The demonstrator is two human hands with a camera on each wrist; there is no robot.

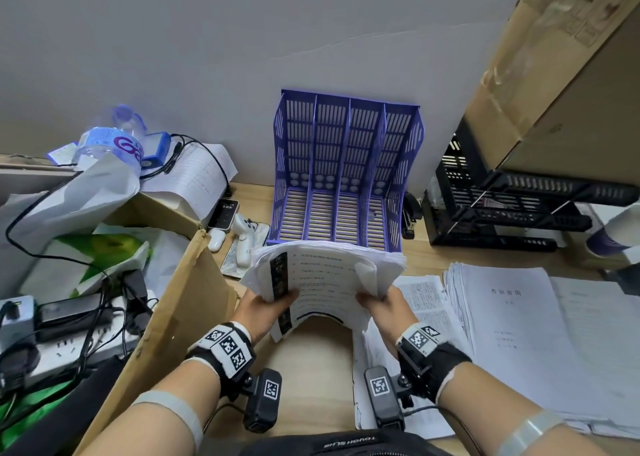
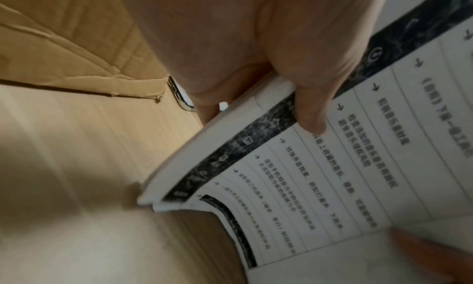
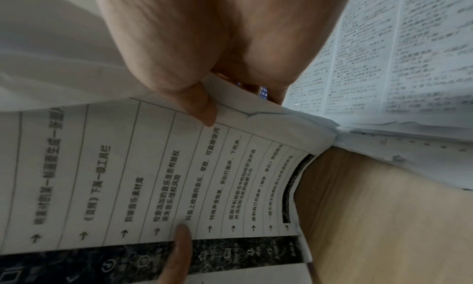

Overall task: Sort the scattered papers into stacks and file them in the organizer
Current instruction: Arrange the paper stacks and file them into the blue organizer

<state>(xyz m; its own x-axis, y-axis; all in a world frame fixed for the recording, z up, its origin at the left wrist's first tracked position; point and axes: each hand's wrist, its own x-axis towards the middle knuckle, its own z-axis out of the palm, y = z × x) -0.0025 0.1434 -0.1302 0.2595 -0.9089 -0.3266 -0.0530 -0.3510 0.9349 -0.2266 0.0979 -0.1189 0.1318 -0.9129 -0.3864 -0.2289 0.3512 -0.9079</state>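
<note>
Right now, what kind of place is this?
Most likely a cluttered office desk. A purple file organizer stands against the wall, printed paper stacks cover the wooden desk, and a power strip with chargers sits on the left.

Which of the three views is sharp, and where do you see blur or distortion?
Head view: mostly sharp, but wide-angle bending curves the purple organizer. Left wrist view: dim, the paper stack has smeared print under the left hand. Right wrist view: the right hand is soft, and the print is slightly blurred.

Plain grey wall, light wooden desk, dim even light
</note>
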